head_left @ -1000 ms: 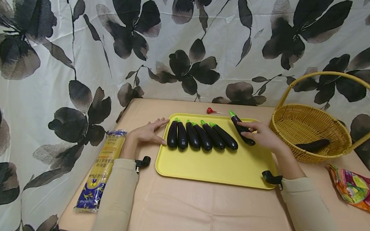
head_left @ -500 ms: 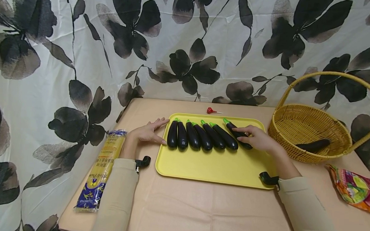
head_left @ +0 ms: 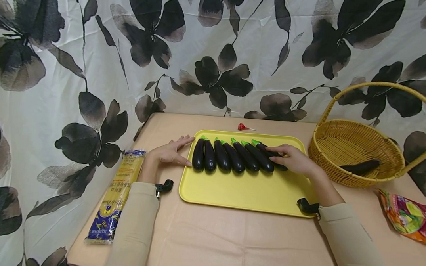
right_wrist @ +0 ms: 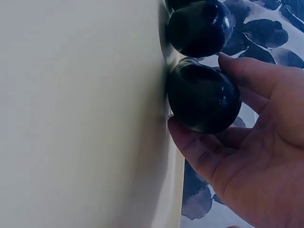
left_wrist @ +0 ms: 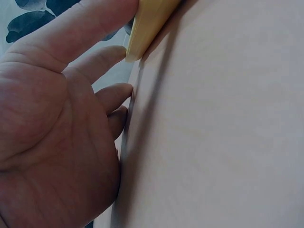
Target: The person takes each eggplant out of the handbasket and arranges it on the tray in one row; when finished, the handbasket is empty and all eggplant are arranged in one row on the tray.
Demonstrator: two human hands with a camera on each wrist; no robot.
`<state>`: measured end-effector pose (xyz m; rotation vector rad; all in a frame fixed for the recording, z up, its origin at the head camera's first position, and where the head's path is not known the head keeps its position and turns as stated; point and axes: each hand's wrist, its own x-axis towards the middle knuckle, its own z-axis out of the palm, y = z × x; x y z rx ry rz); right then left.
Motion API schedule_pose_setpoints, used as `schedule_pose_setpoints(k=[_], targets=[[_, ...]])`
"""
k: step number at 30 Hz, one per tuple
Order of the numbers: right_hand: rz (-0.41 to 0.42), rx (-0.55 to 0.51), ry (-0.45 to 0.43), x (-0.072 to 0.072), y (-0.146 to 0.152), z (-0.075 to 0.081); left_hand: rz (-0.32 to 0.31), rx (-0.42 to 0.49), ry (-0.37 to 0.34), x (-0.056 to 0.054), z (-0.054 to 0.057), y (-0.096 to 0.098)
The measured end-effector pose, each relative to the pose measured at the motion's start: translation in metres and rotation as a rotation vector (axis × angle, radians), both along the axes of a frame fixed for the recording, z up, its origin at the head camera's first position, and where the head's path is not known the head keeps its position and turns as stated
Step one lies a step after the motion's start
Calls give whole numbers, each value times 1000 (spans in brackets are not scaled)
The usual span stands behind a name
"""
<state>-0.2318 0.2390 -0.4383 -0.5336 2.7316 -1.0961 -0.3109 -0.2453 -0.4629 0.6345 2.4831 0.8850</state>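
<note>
Several dark purple eggplants with green stems lie side by side on a yellow tray. At the right end of that row, my right hand grips one more eggplant near its lower end. In the right wrist view the thumb and fingers surround this eggplant, close beside its neighbour. My left hand rests at the tray's left edge, fingers spread and fairly straight. The left wrist view shows its fingertips at the tray's rim, and the palm holds nothing.
A yellow wicker basket with a tall handle stands right of the tray, one dark eggplant inside. A colourful bag lies at the right, a spaghetti packet at the left. A small red-headed object lies behind the tray.
My right hand has moved left with its eggplant, bringing it from a gap away to right beside the row. The left hand has stayed in place.
</note>
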Motion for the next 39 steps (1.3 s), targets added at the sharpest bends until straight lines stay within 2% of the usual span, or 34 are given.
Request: schedule_pose_setpoints(k=[15, 29, 39], targets=[[0, -14, -23, 0, -3, 0, -8, 7, -1, 1, 0, 0], [-12, -10, 5, 0, 2, 1, -4, -1, 1, 0, 0, 0], [-56, -41, 47, 5, 12, 22, -16, -4, 15, -2, -2, -1]])
